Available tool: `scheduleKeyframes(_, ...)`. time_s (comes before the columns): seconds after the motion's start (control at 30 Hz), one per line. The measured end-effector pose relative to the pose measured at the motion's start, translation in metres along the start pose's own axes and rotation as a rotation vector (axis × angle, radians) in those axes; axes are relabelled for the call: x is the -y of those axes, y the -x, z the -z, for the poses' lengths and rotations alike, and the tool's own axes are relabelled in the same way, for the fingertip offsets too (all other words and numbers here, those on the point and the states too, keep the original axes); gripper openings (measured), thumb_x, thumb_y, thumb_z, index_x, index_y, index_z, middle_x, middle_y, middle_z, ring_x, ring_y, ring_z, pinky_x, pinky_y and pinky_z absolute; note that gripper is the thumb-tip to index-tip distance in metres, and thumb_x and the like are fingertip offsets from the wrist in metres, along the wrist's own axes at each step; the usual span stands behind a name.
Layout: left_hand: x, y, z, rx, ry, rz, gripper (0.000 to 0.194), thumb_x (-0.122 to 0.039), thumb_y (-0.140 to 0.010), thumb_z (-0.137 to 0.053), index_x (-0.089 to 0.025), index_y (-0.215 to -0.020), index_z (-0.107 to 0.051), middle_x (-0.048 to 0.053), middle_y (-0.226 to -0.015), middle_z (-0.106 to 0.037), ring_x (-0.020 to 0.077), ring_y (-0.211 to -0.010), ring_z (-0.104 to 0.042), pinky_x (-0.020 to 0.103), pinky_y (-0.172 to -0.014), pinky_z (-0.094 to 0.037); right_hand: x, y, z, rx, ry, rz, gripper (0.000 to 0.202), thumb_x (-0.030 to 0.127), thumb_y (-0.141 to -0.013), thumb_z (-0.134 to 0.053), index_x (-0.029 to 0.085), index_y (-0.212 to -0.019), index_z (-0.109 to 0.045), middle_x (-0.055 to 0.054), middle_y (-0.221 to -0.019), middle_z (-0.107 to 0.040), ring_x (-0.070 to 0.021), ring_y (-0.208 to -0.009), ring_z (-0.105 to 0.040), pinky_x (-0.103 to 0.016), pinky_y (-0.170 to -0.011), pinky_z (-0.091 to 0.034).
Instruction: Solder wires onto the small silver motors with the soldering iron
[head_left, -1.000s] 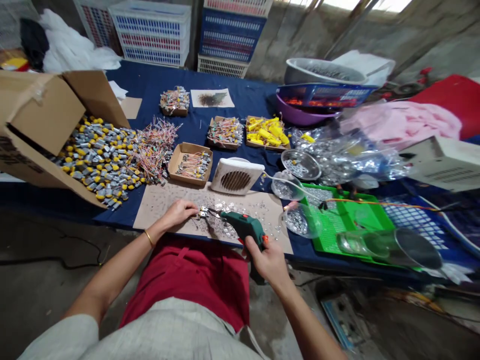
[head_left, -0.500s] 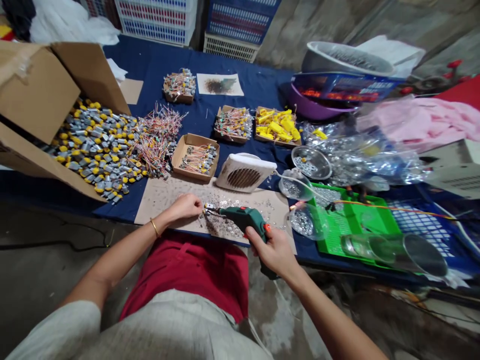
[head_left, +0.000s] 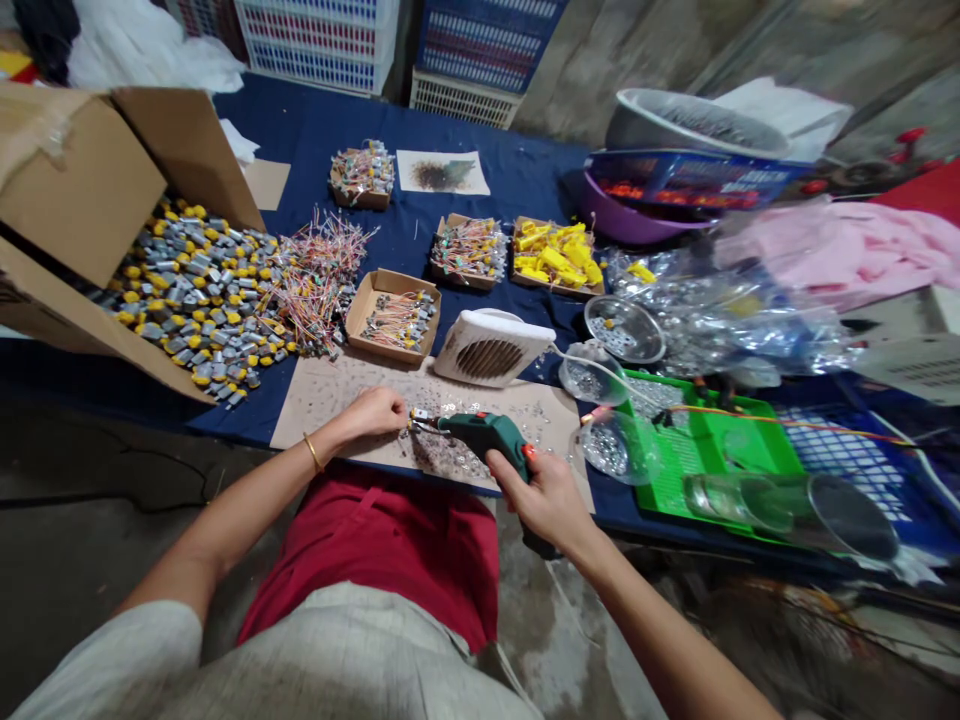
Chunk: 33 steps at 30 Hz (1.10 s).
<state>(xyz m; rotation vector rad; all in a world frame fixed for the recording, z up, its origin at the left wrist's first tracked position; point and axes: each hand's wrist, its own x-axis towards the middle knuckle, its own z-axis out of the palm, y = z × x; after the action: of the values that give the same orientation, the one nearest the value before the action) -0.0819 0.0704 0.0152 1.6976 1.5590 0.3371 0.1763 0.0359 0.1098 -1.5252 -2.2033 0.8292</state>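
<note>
My right hand is wrapped round the grip of a dark green power tool, whose tip points left. At that tip is a small motor-like part with a yellow end. My left hand is closed, its fingertips pinched on this part. Beneath both hands lies a cardboard sheet strewn with small shiny metal pieces. A white square fan-like unit leans just behind the tool. Fine contact between tip and part is too small to make out.
An open carton of motors fills the left. Small boxes hold wired parts and yellow pieces. On the right are clear bowls, a green tray and a cable.
</note>
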Motion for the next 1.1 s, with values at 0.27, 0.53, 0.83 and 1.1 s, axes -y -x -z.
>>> scheduleKeyframes(0.27,0.004,-0.004,-0.003,0.018,-0.024,-0.006,0.021,-0.028,-0.07,-0.056,-0.015,-0.066,-0.072,0.002,-0.058,-0.065,0.013,-0.058,-0.053,0.023,-0.057,-0.033,0.019,-0.012,0.003,0.042,0.025,-0.009,0.052,0.059,-0.089,-0.047,0.023,-0.052,-0.042,0.001,-0.041,-0.047,-0.0125,-0.042,-0.043,-0.025,-0.043,-0.029)
scheduleKeyframes(0.53,0.003,-0.003,-0.001,0.016,-0.012,0.004,0.021,-0.027,-0.07,-0.056,-0.015,-0.066,-0.073,0.003,-0.059,-0.065,0.0137,-0.059,-0.055,0.023,-0.058,-0.035,0.017,0.013,0.013,-0.07,-0.241,-0.274,0.053,0.065,-0.083,-0.056,0.019,-0.057,-0.057,-0.003,-0.044,-0.058,-0.0151,-0.04,-0.053,-0.024,-0.039,-0.038)
scheduleKeyframes(0.83,0.008,-0.001,-0.002,0.063,0.08,0.019,0.023,-0.026,-0.067,-0.053,-0.012,-0.068,-0.072,0.004,-0.056,-0.064,0.0122,-0.052,-0.053,0.021,-0.048,-0.031,-0.031,0.082,-0.048,-0.469,-0.984,-0.726,0.061,0.077,-0.071,-0.062,0.017,-0.066,-0.062,-0.005,-0.047,-0.062,-0.0154,-0.033,-0.052,-0.026,-0.03,-0.039)
scheduleKeyframes(1.1,0.011,-0.001,-0.003,0.088,0.155,0.009,0.023,-0.029,-0.066,-0.054,-0.01,-0.067,-0.068,0.002,-0.057,-0.061,0.0105,-0.051,-0.05,0.019,-0.047,-0.032,-0.044,0.09,-0.061,-0.443,-1.271,-0.799,0.061,0.076,-0.07,-0.064,0.015,-0.074,-0.064,-0.002,-0.047,-0.061,-0.012,-0.034,-0.051,-0.022,-0.032,-0.041)
